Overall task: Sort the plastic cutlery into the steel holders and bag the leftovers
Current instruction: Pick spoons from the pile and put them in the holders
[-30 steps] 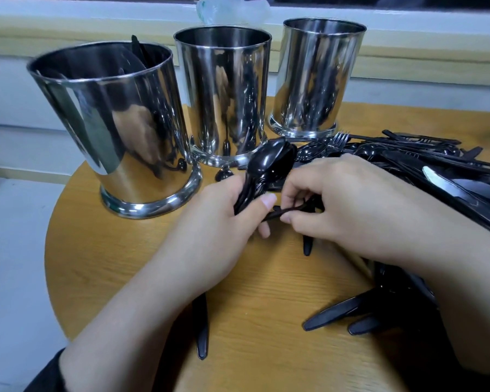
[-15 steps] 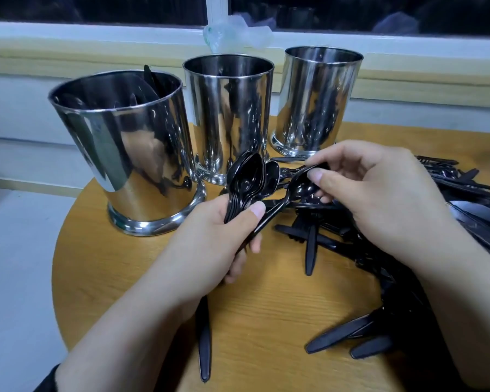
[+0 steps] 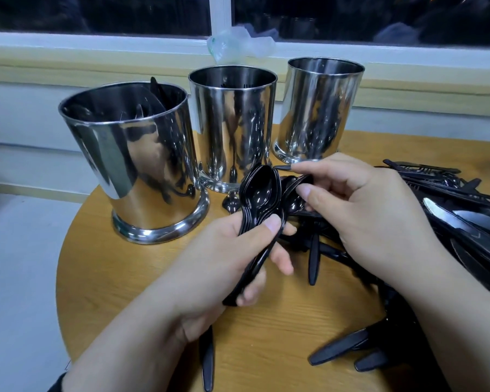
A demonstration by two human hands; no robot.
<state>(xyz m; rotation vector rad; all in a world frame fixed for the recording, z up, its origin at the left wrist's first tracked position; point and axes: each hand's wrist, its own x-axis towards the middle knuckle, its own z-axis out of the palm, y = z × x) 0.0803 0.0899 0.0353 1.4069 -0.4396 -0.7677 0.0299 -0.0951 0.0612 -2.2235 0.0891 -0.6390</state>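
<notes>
Just above the round wooden bench [image 3: 125, 278], the left hand [image 3: 210, 267] grips a nested stack of black spoons [image 3: 259, 193] by the handles, bowls up, thumb pressed on the necks. The right hand [image 3: 371, 216] pinches another spoon [image 3: 293, 203] by its bowl, right beside that stack. Beyond both hands stand three steel holders [image 3: 232, 123]; the one furthest left has cutlery in it. A loose cutlery pile [image 3: 464, 222] lies under and beyond the right hand.

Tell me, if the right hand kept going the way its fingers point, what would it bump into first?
Probably the stack of black spoons gripped in the left hand. The right hand points leftward at it, pinching one more spoon almost against the stack; depth is hard to judge.
</notes>
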